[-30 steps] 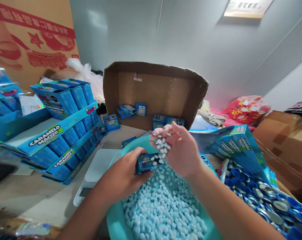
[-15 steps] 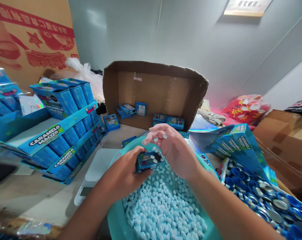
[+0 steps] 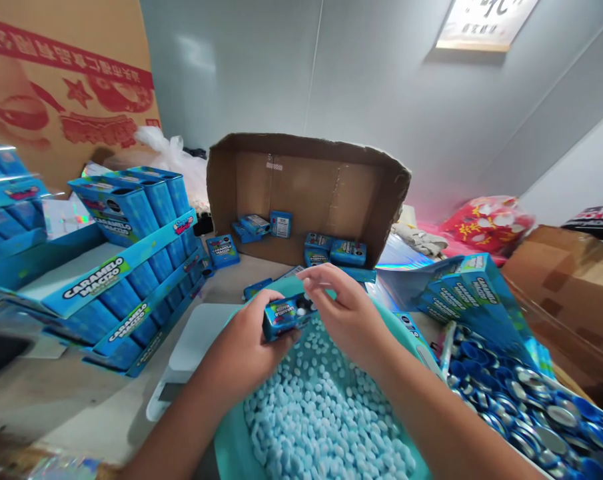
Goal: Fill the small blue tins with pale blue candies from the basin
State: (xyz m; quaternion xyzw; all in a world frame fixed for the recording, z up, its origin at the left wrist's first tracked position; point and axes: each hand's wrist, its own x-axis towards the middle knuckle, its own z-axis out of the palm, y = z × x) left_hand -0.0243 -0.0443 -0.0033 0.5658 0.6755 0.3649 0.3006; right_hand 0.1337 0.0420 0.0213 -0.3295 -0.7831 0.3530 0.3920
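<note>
Above a teal basin [image 3: 231, 433] full of pale blue candies [image 3: 326, 413], my left hand [image 3: 254, 340] grips a small blue candy box [image 3: 281, 317] lying on its side. The box's open end faces right, with a few candies showing at its mouth. My right hand [image 3: 348, 317] is at that open end, its fingers curled together beside the mouth. What those fingers hold, if anything, is too small to make out.
Left stand blue display trays [image 3: 131, 293] of boxes and a white scale [image 3: 191, 347]. Behind the basin, an open cardboard carton [image 3: 301, 187] has small blue boxes in it. At right are many blue-and-silver lids [image 3: 536, 407], a blue display box [image 3: 481, 293] and a brown carton [image 3: 571, 287].
My right hand has closed its fingers and moved in against the box's mouth. Loose candies that were between hand and box no longer show. The box has shifted slightly left.
</note>
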